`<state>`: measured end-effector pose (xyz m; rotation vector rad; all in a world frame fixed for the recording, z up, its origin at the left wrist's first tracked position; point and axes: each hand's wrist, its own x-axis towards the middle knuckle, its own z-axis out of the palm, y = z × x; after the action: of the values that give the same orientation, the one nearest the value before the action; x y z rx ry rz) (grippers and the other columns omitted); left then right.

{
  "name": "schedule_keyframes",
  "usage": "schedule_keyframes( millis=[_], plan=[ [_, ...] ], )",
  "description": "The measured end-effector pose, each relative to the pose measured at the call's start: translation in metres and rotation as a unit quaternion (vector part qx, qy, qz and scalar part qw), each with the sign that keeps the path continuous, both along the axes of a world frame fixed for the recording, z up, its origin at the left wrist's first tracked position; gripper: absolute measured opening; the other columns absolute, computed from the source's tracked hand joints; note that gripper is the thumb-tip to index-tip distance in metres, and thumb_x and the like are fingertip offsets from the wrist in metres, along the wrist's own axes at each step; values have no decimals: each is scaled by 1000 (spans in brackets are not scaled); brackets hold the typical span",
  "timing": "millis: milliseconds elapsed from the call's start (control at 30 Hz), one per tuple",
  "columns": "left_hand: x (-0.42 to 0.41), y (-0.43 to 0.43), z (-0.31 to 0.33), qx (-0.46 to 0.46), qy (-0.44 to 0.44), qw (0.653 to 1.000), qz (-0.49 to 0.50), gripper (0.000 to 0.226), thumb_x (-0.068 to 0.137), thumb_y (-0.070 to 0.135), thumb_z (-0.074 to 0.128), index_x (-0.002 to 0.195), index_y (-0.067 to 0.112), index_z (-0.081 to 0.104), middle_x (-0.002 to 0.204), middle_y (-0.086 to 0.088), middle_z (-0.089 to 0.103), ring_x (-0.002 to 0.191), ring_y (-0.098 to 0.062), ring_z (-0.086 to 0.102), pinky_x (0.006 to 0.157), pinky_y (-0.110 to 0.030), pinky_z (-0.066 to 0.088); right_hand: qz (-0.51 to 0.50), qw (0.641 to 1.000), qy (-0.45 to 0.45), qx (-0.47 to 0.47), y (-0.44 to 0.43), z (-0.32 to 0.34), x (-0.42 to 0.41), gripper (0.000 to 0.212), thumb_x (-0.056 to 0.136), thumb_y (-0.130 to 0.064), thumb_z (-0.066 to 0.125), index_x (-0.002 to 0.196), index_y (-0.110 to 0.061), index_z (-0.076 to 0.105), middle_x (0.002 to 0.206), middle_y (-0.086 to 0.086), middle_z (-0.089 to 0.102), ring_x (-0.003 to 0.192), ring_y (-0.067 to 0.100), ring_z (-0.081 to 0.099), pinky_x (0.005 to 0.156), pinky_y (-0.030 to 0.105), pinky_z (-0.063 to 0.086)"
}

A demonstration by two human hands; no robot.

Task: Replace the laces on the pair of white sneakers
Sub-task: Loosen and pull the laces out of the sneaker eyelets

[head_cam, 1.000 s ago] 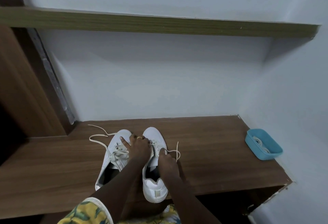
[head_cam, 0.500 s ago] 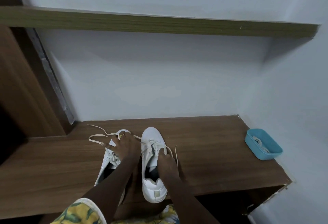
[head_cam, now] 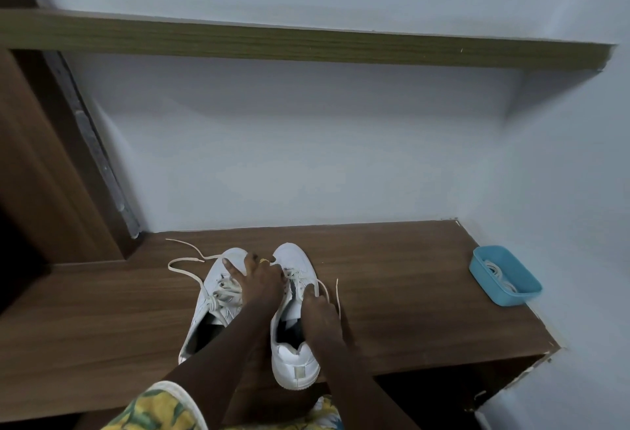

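Head view, looking down at a brown wooden surface point(head_cam: 409, 310) set against a pale wall, with a wooden shelf point(head_cam: 306, 44) overhead.

Two white sneakers stood side by side on the surface, toes pointing away from the person. The left grip point(head_cam: 260, 281) lay across the gap between them. Two fingers stretched forward onto the toe of the left sneaker point(head_cam: 213, 296), and the rest of the hand covered the front lacing of the right sneaker point(head_cam: 295, 358). Whether this grip was pinching a lace or lay released could not be told.

Just right of it, the right grip point(head_cam: 318, 307) sat on the right sneaker's outer side. Its fingers curled at the upper eyelets and appeared to pinch the right sneaker's lace point(head_cam: 325, 288), which looped out beside the fingertips. The left sneaker's lace point(head_cam: 185, 261) was loosened, its ends trailing on the surface beyond and left of the left grip.

Well off to the right of the right grip, near the surface's edge, a blue tray point(head_cam: 526, 288) held coiled spare laces point(head_cam: 494, 267). A yellow patterned sleeve point(head_cam: 160, 409) showed at the bottom.

The step in hand looked like unthreading the old laces, with neither sneaker stripped yet. The next move likely called for drawing the pinched lace back through its eyelets, row by row, while the other grip steadied the shoe.
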<state>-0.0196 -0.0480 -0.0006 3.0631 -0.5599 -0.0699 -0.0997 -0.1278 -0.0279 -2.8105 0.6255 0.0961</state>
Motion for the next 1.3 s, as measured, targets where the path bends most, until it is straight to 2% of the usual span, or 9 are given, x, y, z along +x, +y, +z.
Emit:
schedule_keyframes(
  millis=[200, 367, 500, 600, 733, 833, 1000, 1133, 1300],
  plan=[
    [2, 4, 6, -40, -16, 997, 63, 32, 91, 28, 44, 121, 22, 55, 125, 7, 55, 136, -26, 23, 103, -71, -6, 1, 1000, 4, -3, 1, 0, -1, 46, 100, -3, 27, 145, -3, 22, 129, 20, 54, 117, 32, 56, 94, 36, 46],
    [4, 14, 5, -78, -25, 984, 159, 34, 88, 9, 40, 117, 8, 59, 120, -1, 56, 131, -32, 29, 107, -68, -4, 2, 1000, -3, -4, 1, -1, -1, 44, 99, -1, 28, 143, -2, 25, 128, 20, 56, 114, 31, 59, 91, 35, 48],
    [12, 23, 2, -103, 0, 971, 213, 34, 90, 13, 41, 118, 1, 56, 128, -12, 53, 131, -40, 31, 113, -59, 1, 1, 1000, -10, 3, 1, -1, -2, 45, 98, 0, 27, 143, -3, 27, 129, 19, 55, 115, 30, 58, 91, 35, 48],
    [16, 23, -2, -124, -8, 977, 171, 33, 91, 12, 42, 119, 4, 55, 130, -15, 52, 130, -39, 33, 115, -55, 3, -2, 1000, -7, 1, 1, -1, -1, 45, 99, -1, 26, 143, -3, 26, 129, 18, 55, 115, 31, 58, 91, 36, 47],
    [9, 12, -6, -111, -14, 993, 31, 34, 96, 25, 39, 127, 19, 53, 135, -1, 51, 134, -28, 31, 114, -54, 1, -6, 1000, -5, 6, 1, 0, -1, 45, 98, -1, 26, 143, -4, 26, 130, 18, 54, 116, 32, 57, 92, 37, 46],
    [1, 2, -7, -81, -8, 995, -53, 35, 99, 35, 32, 121, 28, 58, 126, 8, 57, 133, -18, 32, 114, -56, -2, -3, 1000, -14, 10, 1, -2, -2, 46, 99, -3, 27, 145, -4, 24, 130, 18, 53, 117, 30, 57, 93, 35, 46],
    [-3, -4, -7, -48, 8, 999, -19, 30, 100, 32, 34, 108, 29, 63, 107, 8, 64, 128, -18, 34, 106, -70, -3, -1, 1000, -24, 4, 1, -4, 0, 46, 100, -5, 28, 146, -3, 25, 133, 17, 53, 118, 27, 56, 94, 33, 46],
    [-4, -5, -8, -40, 14, 999, 9, 24, 99, 20, 36, 112, 26, 56, 111, 6, 63, 127, -23, 34, 105, -71, 0, -2, 1000, -14, -2, 2, -3, 0, 45, 100, -5, 26, 146, -3, 25, 132, 17, 53, 118, 28, 57, 94, 34, 46],
    [-9, -1, -9, -8, -30, 999, 14, 32, 92, 3, 34, 116, 18, 50, 111, 0, 61, 124, -28, 37, 106, -70, 0, -5, 1000, -8, -9, 2, -2, 0, 42, 100, -5, 26, 142, -5, 29, 130, 17, 55, 115, 30, 58, 92, 36, 47]
  ],
)
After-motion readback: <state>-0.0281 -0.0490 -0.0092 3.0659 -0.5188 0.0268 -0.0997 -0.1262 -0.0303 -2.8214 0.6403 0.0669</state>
